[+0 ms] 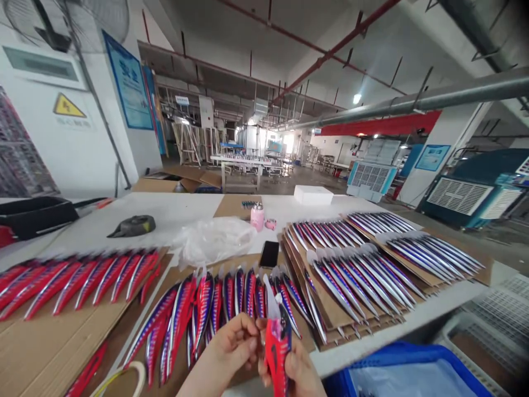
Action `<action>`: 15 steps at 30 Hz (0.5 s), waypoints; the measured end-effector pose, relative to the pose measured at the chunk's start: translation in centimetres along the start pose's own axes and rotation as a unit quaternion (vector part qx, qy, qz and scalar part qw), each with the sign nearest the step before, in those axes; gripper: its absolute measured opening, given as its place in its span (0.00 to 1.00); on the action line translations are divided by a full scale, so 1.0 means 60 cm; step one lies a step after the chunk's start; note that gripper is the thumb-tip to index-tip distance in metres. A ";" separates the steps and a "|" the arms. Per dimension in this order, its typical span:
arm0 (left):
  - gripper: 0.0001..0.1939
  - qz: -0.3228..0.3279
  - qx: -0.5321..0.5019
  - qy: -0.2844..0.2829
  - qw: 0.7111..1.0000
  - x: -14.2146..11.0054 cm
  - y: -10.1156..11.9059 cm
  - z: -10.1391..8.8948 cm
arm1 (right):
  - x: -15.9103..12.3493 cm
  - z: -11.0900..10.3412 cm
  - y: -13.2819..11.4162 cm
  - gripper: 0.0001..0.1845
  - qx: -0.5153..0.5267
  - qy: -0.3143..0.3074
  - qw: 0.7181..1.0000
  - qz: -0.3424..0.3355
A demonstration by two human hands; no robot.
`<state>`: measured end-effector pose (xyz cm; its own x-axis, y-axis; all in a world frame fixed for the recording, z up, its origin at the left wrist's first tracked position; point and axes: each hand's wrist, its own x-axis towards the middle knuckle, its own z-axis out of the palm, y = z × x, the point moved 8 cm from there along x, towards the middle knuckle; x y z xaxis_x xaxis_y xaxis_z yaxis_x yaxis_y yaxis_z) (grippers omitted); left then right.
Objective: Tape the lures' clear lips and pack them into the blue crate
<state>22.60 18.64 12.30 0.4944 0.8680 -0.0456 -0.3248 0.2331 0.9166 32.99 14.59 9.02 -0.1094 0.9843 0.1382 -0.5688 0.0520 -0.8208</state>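
My right hand [301,368] is wrapped round a fishing lure [276,353] with a red side, a dark head and a clear lip pointing up. Close by on its left, my left hand [235,347] has thumb and fingers pinched together; anything between them is too small to make out. Just beyond my hands, several purple-and-silver striped lures [228,298], some with red parts, lie side by side on brown cardboard. A roll of tape [138,380] is at the lower left, partly cut off by the frame.
More red lures [88,281] lie on cardboard at left. Stacked cardboard sheets [330,309] at right carry rows of silver-and-purple lures. A phone [269,254], pink bottle [257,218], plastic bag [217,241] and white box [313,194] sit farther back. A blue crate [413,353] stands below the table's right edge.
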 end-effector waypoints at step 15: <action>0.12 0.206 0.280 0.072 0.935 -0.060 0.004 -0.031 | -0.058 -0.042 0.004 0.27 -0.003 0.170 0.985 -0.008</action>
<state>19.25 16.41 11.92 0.2938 0.8926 0.3418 0.0286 -0.3657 0.9303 35.29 11.58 6.97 0.1787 0.9830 -0.0421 -0.5638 0.0672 -0.8232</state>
